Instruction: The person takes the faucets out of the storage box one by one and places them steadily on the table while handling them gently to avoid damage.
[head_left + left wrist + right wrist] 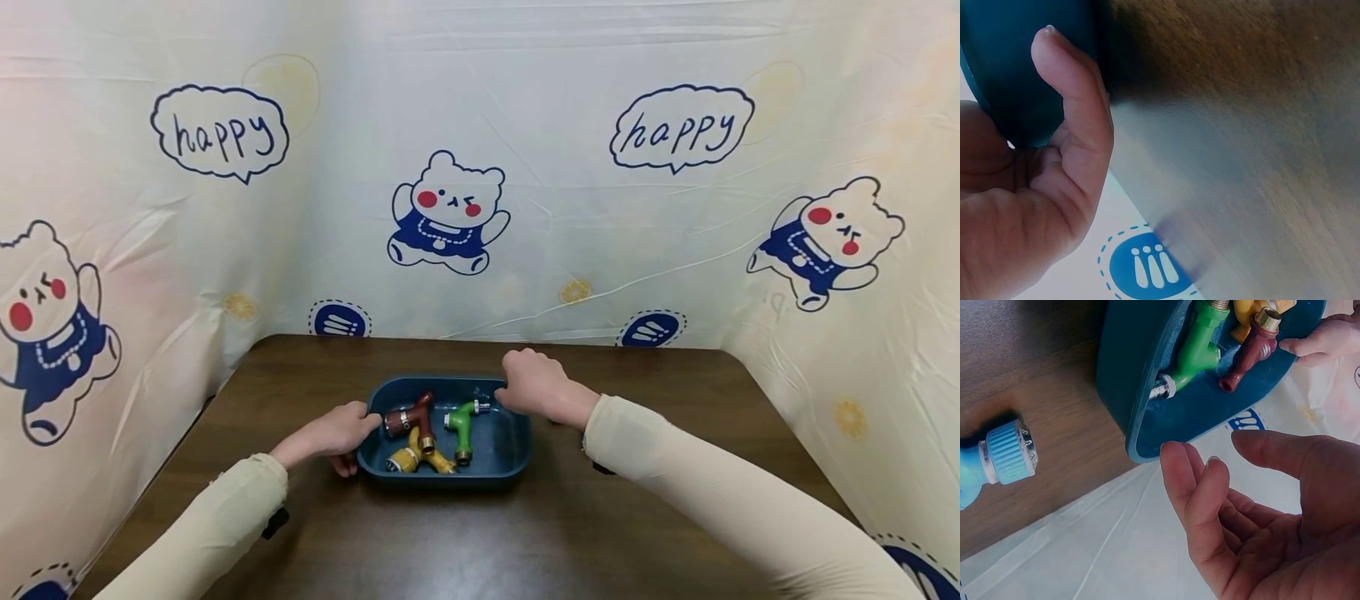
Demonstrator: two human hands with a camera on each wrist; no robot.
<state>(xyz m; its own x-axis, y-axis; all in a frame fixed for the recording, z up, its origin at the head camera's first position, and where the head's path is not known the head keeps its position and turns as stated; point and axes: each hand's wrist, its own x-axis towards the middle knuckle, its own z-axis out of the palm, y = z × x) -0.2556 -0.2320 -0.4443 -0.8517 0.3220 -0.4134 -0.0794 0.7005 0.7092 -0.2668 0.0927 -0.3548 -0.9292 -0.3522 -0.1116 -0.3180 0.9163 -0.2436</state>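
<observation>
With your left grip (339, 432) pinching the left end of the dark-blue oblong plastic bin (498, 446) on the brown wooden desk (570, 542) and your right grip (538, 385) gaping at its far-right corner, you are risking one-sided lifting, tilting and sliding the green, brass-ended tap (462, 429).

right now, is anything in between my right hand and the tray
Nothing visible stands between the right hand and the tray: the fingers are at its far right corner, though contact can't be made out. The blue fitting lies on the table, off to one side.
</observation>
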